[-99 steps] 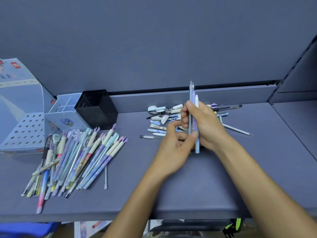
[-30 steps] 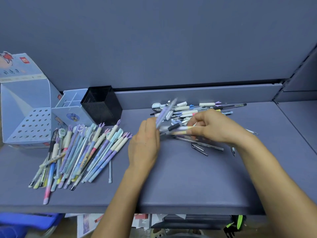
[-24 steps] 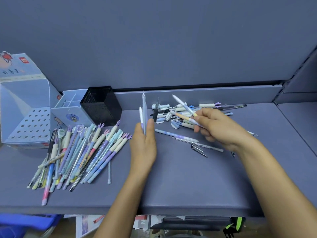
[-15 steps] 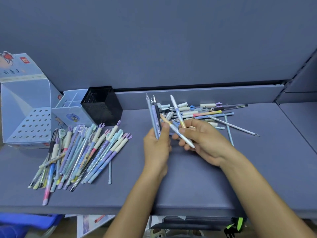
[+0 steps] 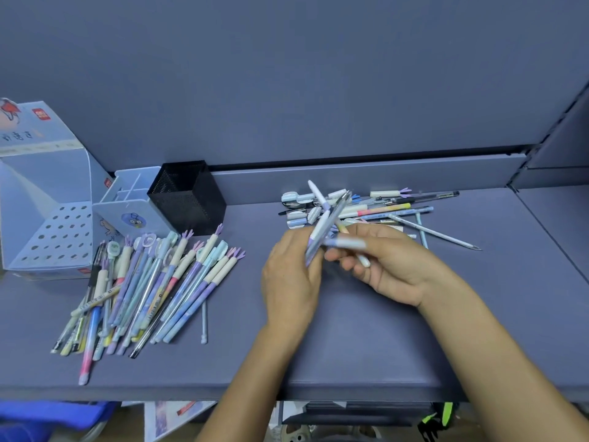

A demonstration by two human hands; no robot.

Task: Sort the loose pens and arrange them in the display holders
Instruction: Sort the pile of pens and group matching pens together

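1. grey-blue shelf (image 5: 366, 330) under a plain wall of the same colour; black mesh cup (image 5: 188, 199), pale divided holder (image 5: 130, 208) and perforated display box (image 5: 51, 218) at far left.
2. sorted pens (image 5: 153, 282) fanned before the holders; loose pile (image 5: 376, 208) against the back ledge.
3. left hand (image 5: 290, 279) gripping a slanted bundle of pens (image 5: 322, 228); right hand (image 5: 392, 266) pinching a blurred pen (image 5: 345, 243).
4. compared with half a second back: bundle tilted rightward, hands drawn closer together.
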